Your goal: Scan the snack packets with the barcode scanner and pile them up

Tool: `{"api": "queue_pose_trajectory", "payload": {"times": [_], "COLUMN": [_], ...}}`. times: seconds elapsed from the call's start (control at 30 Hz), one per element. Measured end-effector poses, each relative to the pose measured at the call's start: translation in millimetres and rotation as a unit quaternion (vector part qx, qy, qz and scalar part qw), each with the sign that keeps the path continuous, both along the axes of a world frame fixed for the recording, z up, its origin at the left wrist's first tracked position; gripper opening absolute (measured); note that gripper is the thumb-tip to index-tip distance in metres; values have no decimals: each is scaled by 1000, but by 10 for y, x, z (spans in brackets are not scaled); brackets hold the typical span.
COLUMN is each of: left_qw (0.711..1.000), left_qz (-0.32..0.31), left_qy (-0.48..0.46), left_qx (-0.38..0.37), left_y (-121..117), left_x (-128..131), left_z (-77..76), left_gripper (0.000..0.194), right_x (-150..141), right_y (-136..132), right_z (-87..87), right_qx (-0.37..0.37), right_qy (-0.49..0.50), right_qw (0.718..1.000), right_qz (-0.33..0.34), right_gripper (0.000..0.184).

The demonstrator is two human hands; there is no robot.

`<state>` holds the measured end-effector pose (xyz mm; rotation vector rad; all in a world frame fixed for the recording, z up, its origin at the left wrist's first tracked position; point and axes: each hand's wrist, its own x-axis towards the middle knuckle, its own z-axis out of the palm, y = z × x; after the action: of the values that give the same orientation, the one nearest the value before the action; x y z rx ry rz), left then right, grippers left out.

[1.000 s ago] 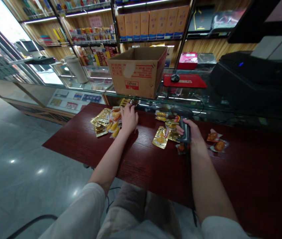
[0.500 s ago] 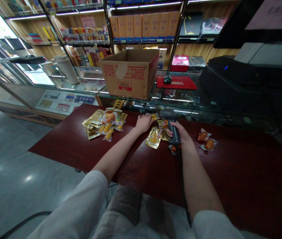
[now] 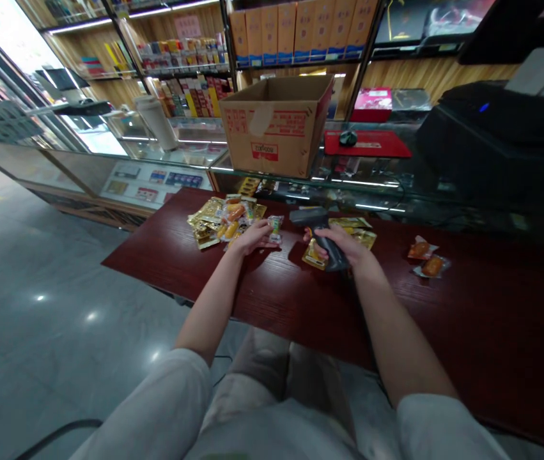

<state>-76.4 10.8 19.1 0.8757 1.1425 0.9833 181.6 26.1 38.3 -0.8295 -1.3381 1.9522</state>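
My right hand [image 3: 341, 246] is closed round the grip of a black handheld barcode scanner [image 3: 332, 250], its head pointing left. Gold foil packets [image 3: 355, 225] lie behind and under that hand, partly hidden by it. My left hand [image 3: 251, 238] rests low over the table with its fingers stretched out to the right. Its fingertips are at a small clear-wrapped snack [image 3: 275, 225]; whether they press on it I cannot tell. Just left of this hand is a pile of gold packets [image 3: 208, 217] and wrapped sausage-like snacks [image 3: 234, 212], partly covered by the hand.
Two wrapped brown snacks [image 3: 432, 266] lie on the right of the dark red table [image 3: 272, 294]. Behind it, a glass counter carries an open cardboard box [image 3: 272, 137], a red mat [image 3: 387, 144] with a mouse, and a white tumbler [image 3: 156, 122]. Stocked shelves stand behind.
My left hand has moved left, from the gold packets near the scanner to the edge of the pile. The scanner has turned and shifted left with my right hand. The whole view has swung slightly.
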Motion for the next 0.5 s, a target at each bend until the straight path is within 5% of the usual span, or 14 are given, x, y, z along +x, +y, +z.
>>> {"api": "queue_pose_trajectory", "payload": {"times": [0.5], "left_qw": [1000], "left_qz": [-12], "left_qy": [22], "left_qx": [-9], "left_y": [34], "left_x": [-86], "left_z": [24], "left_gripper": [11], "right_x": [-14], "right_y": [-208], "right_z": [-213], "right_qx": [-31], "right_qy": [-12], "right_qw": [999], "right_qz": [28], "right_gripper": [35]}}
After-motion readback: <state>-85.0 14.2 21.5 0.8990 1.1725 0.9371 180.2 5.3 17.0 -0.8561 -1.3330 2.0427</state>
